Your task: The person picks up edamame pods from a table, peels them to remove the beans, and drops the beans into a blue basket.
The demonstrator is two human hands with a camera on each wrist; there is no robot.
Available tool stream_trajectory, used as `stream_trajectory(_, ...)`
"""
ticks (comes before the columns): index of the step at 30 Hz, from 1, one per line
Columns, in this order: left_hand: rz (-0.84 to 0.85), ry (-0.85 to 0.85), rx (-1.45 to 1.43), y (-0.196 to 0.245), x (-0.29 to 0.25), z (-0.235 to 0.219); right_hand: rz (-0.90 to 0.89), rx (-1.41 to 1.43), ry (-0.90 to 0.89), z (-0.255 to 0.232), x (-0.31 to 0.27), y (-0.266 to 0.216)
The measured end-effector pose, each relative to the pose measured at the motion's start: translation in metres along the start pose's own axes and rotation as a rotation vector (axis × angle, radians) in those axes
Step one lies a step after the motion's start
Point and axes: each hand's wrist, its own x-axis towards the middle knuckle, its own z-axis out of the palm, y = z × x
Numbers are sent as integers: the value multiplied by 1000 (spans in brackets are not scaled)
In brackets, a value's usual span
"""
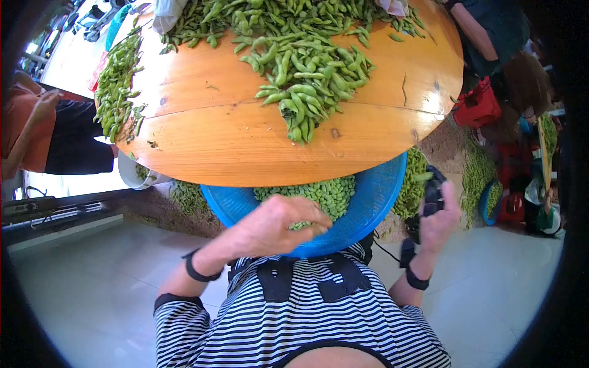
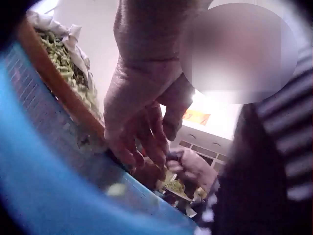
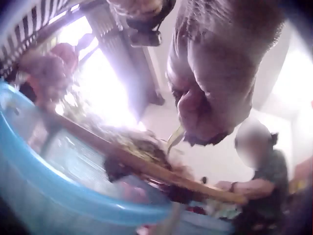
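My left hand (image 1: 285, 226) hangs above the blue basket (image 1: 392, 184), its fingers loosely bent. In the left wrist view nothing shows between those fingers (image 2: 146, 132). Shelled green beans (image 1: 334, 195) lie inside the basket, and a blurred green bean (image 2: 116, 190) appears against its blue wall. Off to the basket's right, my raised right hand (image 1: 440, 221) pinches a green soybean pod (image 1: 423, 176). Black coverings (image 1: 433, 195) are on that hand's fingers. The same pod (image 3: 175, 137) sticks out from the fingertips in the right wrist view.
A round wooden table (image 1: 208, 138) overhangs the basket, bearing a large heap of pods (image 1: 307, 73) and a smaller pile (image 1: 119, 83) at left. More pods (image 1: 411, 184) lie on the floor at right. People stand on both sides; a red basket (image 1: 478, 104) is at right.
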Motion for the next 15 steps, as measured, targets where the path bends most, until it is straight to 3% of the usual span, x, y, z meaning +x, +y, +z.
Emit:
stream_trajectory(1, -57, 45, 59, 6, 2, -17, -18, -175, 44, -7, 6, 12)
stream_trajectory(3, -221, 215, 334, 9, 9, -50, 173, -180, 40, -18, 3, 25)
stream_trajectory(5, -136, 443, 608, -9, 24, -83, 264, -189, 17, -22, 2, 28)
stream_trajectory(7, -131, 527, 678, -24, 42, -109, 319, -223, -32, -22, 3, 11)
stream_trajectory(8, -129, 528, 682, -31, 48, -116, 319, -220, -30, -19, 2, 13)
stream_trajectory(11, -104, 478, 839, -40, 58, -125, 67, -89, -20, -6, 0, 23)
stream_trajectory(15, -128, 451, 868, -41, 52, -125, 65, 21, -36, 0, 5, 5)
